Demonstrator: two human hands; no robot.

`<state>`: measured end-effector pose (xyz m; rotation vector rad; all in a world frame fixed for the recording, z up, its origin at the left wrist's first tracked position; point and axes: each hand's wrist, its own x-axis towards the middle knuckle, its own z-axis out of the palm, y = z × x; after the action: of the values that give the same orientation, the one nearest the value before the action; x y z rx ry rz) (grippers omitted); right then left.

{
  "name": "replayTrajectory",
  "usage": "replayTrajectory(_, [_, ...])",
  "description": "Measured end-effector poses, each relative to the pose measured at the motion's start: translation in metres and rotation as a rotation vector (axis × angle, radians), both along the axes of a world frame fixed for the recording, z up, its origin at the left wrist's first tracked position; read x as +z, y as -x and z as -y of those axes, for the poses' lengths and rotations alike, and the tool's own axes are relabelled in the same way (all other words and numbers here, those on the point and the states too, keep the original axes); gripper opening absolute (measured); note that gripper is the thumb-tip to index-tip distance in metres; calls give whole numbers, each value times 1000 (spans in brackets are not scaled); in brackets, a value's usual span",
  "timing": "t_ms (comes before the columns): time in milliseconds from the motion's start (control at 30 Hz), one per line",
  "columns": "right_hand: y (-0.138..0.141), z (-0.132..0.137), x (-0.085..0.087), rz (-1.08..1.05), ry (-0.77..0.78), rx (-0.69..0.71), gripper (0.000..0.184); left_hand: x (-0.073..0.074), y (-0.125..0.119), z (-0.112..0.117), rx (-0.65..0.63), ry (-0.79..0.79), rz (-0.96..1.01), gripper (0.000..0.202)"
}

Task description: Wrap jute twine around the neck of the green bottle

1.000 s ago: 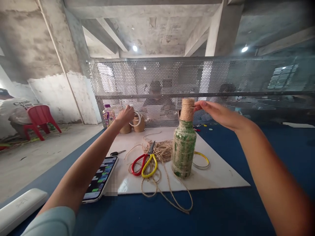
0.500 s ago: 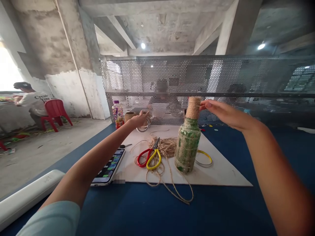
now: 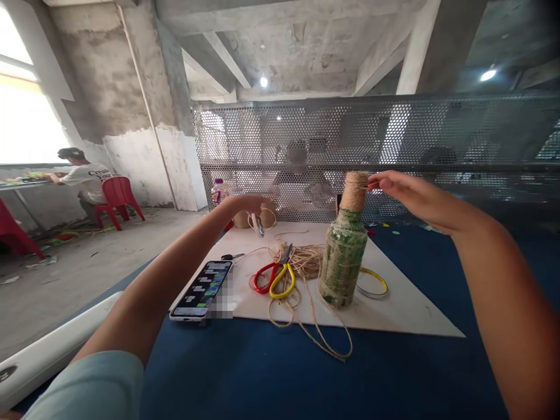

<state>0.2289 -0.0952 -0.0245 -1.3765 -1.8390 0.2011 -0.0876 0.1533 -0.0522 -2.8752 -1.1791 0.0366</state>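
Note:
My left hand (image 3: 251,204) is bent downward at the far left of the white board, its fingers partly hidden. A white ring, like a narrow roll of tape (image 3: 257,224), hangs from its fingers. Upright on the board stands a green bottle (image 3: 344,251) wound with twine, its neck thickly wrapped. My right hand (image 3: 415,192) reaches to that neck from the right. Its fingers are stretched out, the tips at the neck's side, the thumb apart from it. Between my hands lie scissors (image 3: 279,277) with one red and one yellow handle, on a heap of loose twine (image 3: 308,261).
Brown rolls (image 3: 269,213) and a purple-capped bottle (image 3: 219,191) stand behind my left hand. A phone (image 3: 203,291) and a key (image 3: 231,256) lie left, a yellow ring (image 3: 376,283) right. A perforated metal screen (image 3: 245,146) closes the back. One person (image 3: 94,181) sits far left.
My left hand has turned downward, and the ring now hangs edge-on beneath it. My right hand stays at the bottle's neck. The whole view has swung slightly left.

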Motion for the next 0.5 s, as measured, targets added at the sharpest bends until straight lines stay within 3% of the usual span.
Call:
replayTrajectory(200, [5,1,1,2,23,-23,37,8,2,3,-3,-34,31,93])
replayTrajectory(500, [2,-3,-2,5,37,-34,37,-20,9,7,-88,-109,108,83])
